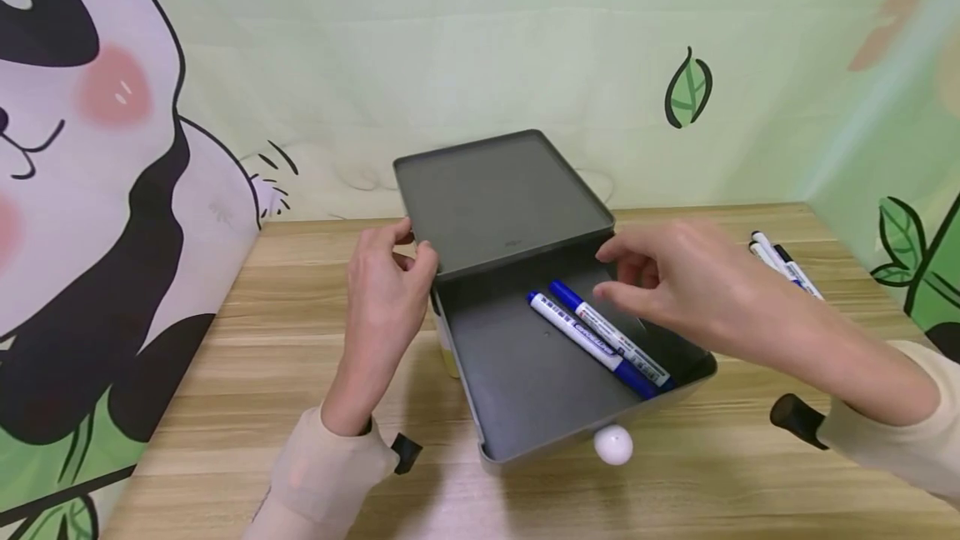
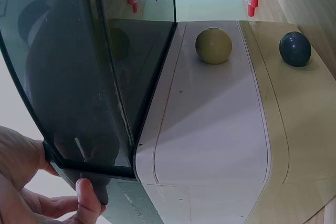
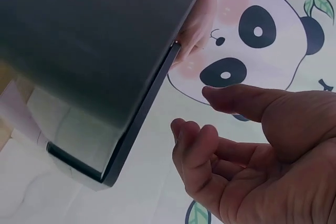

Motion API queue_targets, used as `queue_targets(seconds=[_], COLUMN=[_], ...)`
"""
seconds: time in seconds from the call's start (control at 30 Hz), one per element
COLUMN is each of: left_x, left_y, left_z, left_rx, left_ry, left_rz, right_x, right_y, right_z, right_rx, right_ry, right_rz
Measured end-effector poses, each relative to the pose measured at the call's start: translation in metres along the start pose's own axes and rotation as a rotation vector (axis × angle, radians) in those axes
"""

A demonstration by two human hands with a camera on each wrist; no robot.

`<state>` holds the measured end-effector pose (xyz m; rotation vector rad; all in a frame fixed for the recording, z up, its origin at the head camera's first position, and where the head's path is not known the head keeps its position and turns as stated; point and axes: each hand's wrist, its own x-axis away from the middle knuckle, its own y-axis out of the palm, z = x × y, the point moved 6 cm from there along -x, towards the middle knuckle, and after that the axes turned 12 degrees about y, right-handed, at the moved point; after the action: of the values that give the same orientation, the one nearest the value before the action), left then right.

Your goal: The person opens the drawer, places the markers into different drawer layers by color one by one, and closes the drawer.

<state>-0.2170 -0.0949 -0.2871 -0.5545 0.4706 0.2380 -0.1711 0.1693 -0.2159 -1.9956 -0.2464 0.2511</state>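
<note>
A small desktop drawer cabinet has a dark grey top (image 1: 495,198) with a raised rim. Its upper drawer (image 1: 510,390) is pulled out toward me, with a white round knob (image 1: 613,444) at the front. Two blue-capped markers, one left (image 1: 572,330) and one right (image 1: 618,342), lie side by side inside it. My left hand (image 1: 386,282) holds the cabinet's left edge between thumb and fingers, by the drawer's back end. Above the drawer's right side hovers my right hand (image 1: 697,290), fingers bent, thumb apart from them, nothing between.
Several more markers (image 1: 787,261) lie on the wooden table (image 1: 300,290) at the right. Lower drawer fronts carry a yellowish knob (image 2: 213,45) and a dark green knob (image 2: 295,49). Behind stands a pale green backdrop (image 1: 480,48) with a panda print.
</note>
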Motion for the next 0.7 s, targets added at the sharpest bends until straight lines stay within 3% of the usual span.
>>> queue_targets(seconds=[0.47, 0.7], left_x=[0.0, 0.0], left_y=[-0.001, 0.0], left_z=[0.001, 0.002], left_rx=[-0.013, -0.015], left_ry=[0.008, 0.0], left_rz=[0.001, -0.009], right_x=[0.005, 0.004], right_y=[-0.02, -0.037], right_z=[0.026, 0.056], right_rx=[0.026, 0.014], right_ry=[0.065, 0.177], right_rz=[0.051, 0.065])
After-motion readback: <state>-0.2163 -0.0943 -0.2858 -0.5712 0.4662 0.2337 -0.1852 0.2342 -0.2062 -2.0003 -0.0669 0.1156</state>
